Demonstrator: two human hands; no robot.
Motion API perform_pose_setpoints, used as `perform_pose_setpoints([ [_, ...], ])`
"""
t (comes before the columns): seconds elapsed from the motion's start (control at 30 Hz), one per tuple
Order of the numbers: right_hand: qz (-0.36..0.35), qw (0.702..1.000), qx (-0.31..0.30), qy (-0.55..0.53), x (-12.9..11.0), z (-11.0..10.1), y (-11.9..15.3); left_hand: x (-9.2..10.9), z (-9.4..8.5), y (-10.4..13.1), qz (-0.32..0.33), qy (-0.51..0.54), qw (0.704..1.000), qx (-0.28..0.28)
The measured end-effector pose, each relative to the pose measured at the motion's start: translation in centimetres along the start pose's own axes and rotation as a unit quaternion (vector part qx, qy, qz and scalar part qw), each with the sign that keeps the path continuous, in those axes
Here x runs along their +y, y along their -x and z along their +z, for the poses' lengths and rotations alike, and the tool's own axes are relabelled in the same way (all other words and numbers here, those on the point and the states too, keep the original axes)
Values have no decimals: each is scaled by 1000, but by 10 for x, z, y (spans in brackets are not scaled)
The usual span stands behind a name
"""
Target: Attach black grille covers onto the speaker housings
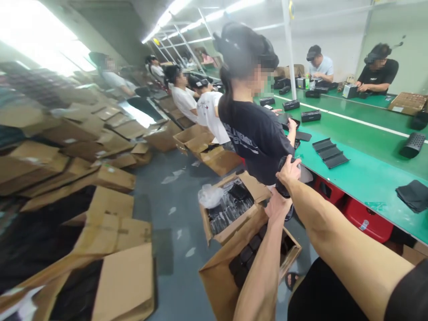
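Observation:
Both of my arms reach forward beside a co-worker in a black shirt. My right hand (289,172) is closed around the upper end of a dark, rounded black case (282,189), seen only in part. My left hand (278,203) grips the same black case from below. Under my left arm stands an open cardboard box (217,272) with several black cases (249,254) inside. How the fingers meet the held case is partly hidden.
A green work table (368,178) runs along the right, with a ridged black panel (330,152) and a stack of black sheets (413,196). A red stool (364,218) sits beneath it. Another box (209,223) holds plastic-wrapped black pieces. Cartons (123,267) crowd the left; several co-workers sit along the line.

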State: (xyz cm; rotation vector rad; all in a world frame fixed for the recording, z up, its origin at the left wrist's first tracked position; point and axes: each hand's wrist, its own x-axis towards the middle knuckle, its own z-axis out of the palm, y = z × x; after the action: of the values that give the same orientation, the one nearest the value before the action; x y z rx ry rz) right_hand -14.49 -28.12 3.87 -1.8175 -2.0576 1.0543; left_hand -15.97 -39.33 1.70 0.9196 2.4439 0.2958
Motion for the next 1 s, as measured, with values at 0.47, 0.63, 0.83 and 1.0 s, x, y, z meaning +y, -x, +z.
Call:
perform_pose_setpoints([
  [0.47,175,949,260,37,138,-215,-85,227,70,14,217,21,976,-28],
  [0.63,221,928,297,44,189,-276,-110,298,100,17,272,10,960,-72],
  [0.83,287,908,302,49,246,-304,-153,352,129,0,315,-24,939,-135],
  [1.0,340,898,277,48,275,-299,-190,376,145,-32,336,-94,920,-181],
])
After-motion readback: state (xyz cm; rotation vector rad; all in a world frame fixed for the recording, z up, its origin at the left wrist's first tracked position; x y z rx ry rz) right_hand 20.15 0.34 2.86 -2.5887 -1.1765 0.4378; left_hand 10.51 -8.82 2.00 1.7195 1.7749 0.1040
